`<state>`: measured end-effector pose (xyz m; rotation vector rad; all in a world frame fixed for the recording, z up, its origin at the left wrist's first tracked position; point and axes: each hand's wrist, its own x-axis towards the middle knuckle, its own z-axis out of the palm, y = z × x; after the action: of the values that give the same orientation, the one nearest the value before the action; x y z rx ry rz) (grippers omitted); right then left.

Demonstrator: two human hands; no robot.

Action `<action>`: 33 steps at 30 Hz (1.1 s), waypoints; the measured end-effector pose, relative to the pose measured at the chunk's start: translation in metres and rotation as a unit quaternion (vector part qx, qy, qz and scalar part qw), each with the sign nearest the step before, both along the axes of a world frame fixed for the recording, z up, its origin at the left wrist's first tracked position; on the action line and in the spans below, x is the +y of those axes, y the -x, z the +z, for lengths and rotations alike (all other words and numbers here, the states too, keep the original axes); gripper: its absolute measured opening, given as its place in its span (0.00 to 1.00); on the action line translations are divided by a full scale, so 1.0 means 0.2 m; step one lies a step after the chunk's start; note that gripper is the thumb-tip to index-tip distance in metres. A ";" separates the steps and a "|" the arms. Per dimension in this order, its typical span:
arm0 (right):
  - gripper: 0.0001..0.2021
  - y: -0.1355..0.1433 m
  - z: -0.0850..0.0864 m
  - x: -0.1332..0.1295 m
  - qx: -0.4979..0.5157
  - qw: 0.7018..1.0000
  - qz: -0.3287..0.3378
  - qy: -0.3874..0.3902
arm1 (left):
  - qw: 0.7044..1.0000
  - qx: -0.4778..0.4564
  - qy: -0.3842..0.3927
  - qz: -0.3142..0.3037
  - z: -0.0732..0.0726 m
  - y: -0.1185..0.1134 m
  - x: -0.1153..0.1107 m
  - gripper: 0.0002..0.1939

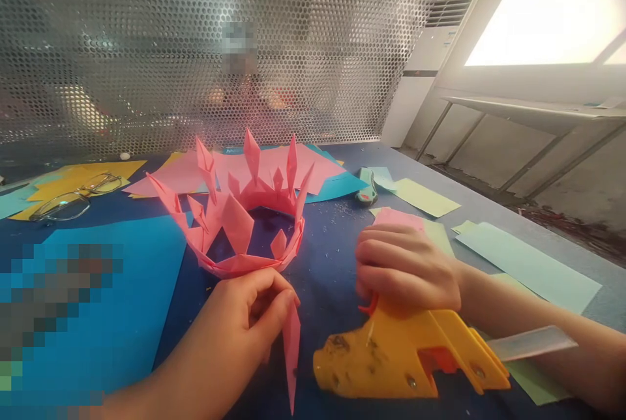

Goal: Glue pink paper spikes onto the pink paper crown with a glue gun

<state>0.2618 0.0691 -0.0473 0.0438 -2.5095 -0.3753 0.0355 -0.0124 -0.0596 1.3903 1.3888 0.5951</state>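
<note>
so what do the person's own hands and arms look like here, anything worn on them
Both are bare: the left hand and the right hand show no gloves, rings or watch, and no sleeve covers either forearm as far as the picture reaches. The fingernails look short and unpainted.

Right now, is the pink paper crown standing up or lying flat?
Standing up: the pink paper crown rests on its ring band, spikes pointing upward, with the left hand pinching its near edge.

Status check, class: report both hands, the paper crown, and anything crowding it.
Left hand pinching a loose pink paper spike at the pink paper crown. Right hand gripping the yellow glue gun. Blue paper sheet and eyeglasses lie nearby.
</note>
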 end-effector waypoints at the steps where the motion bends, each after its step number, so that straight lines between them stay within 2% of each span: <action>1: 0.08 0.00 0.00 0.00 0.002 1.000 0.002 0.003 | 1.000 0.001 -0.002 0.000 0.00 0.00 0.00 0.15; 17: 0.07 0.01 0.00 -0.01 -0.008 0.999 -0.009 -0.036 | 1.000 -0.007 -0.002 0.002 0.00 0.00 0.00 0.15; 24: 0.06 -0.02 0.00 0.04 0.004 1.000 -0.011 -0.027 | 1.000 -0.025 -0.004 0.004 0.00 0.01 -0.01 0.15; 26: 0.07 -0.04 -0.01 0.07 0.012 1.000 -0.017 -0.013 | 0.999 -0.027 -0.020 0.015 0.01 0.01 -0.03 0.15; 29: 0.10 -0.07 -0.01 0.11 0.024 0.999 -0.037 0.030 | 0.995 -0.041 -0.059 0.064 0.06 -0.02 -0.07 0.15; 33: 0.11 -0.11 -0.01 0.16 0.070 0.990 -0.097 0.079 | 0.983 -0.053 -0.133 0.111 0.17 0.01 -0.14 0.17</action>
<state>0.2844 0.1009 -0.0489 -0.2808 -2.4027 -0.2458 0.0334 -0.0398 -0.0250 1.3962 1.4263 1.0179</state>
